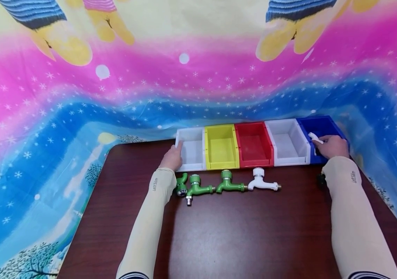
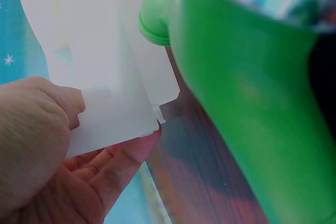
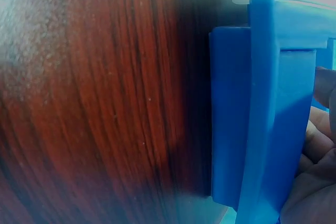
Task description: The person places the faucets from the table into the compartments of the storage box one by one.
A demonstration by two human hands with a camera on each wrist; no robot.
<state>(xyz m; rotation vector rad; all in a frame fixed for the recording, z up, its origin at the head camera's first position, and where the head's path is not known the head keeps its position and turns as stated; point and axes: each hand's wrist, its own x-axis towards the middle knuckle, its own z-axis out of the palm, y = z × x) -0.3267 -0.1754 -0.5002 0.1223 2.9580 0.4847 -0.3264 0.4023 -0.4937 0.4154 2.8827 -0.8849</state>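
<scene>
My left hand grips the side wall of the left white bin, with the thumb inside and the fingers outside in the left wrist view. Close by that wrist lies a green faucet, partly hidden by the sleeve in the head view. At the row's other end, my right hand reaches into the blue bin and holds a white faucet, of which only a short curved end shows. The blue bin's front wall hides part of this hand in the right wrist view.
Between the end bins stand a yellow bin, a red bin and another white bin. In front lie two more green faucets and a white faucet on the dark wooden table. A printed cloth hangs behind.
</scene>
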